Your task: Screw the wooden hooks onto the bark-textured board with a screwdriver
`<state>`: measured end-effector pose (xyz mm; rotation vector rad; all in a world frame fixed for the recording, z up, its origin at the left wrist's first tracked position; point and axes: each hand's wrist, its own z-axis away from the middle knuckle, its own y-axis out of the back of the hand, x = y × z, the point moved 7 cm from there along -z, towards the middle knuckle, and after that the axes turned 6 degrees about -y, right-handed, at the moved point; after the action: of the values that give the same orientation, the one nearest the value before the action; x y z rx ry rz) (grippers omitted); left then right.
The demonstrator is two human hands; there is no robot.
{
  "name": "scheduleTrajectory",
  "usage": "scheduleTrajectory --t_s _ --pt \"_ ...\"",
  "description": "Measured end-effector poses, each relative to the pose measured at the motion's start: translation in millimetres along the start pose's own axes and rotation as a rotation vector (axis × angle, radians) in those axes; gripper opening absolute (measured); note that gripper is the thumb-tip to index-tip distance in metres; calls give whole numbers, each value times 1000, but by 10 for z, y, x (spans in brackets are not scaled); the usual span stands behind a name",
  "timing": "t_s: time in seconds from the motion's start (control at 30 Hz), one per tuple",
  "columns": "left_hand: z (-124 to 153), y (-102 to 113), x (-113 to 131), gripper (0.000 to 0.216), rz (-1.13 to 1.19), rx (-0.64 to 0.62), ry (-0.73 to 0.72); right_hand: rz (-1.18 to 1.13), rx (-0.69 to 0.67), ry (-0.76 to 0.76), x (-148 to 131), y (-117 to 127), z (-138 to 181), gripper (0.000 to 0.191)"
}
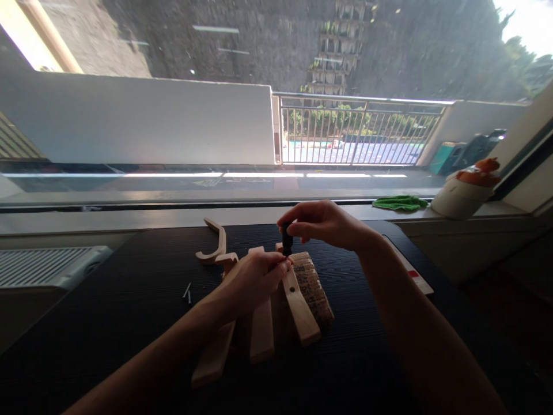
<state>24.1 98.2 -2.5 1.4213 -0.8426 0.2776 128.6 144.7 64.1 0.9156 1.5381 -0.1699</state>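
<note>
My right hand grips a short black screwdriver by its handle, which stands upright. Right below it, my left hand pinches at the screwdriver's lower end; what lies between those fingertips is hidden. Both meet over the far end of a curved wooden piece with a dark hole in it. That piece leans against a brown ribbed block with dark printing. Beside it lie another flat wooden bar and a third wooden piece, partly under my left arm.
A hook-shaped wooden piece lies at the table's far left, with loose screws nearer me. A flat pale item rests at the right edge. On the windowsill are a green cloth and a white pot.
</note>
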Motion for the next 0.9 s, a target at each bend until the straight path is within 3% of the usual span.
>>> scheduleTrajectory --t_s 0.17,0.37,0.67,0.9 --pt "-5 7 -9 37 10 16 -1 -85 37 -12 39 25 -5 27" --pt "-18 -52 -107 38 -11 47 -21 -200 -143 25 21 -94 14 33" --pt "-4 29 46 34 -8 14 -1 -190 -112 13 48 -76 -13 33" --pt "-18 -58 -79 38 21 65 9 -133 -63 23 63 -51 -6 28"
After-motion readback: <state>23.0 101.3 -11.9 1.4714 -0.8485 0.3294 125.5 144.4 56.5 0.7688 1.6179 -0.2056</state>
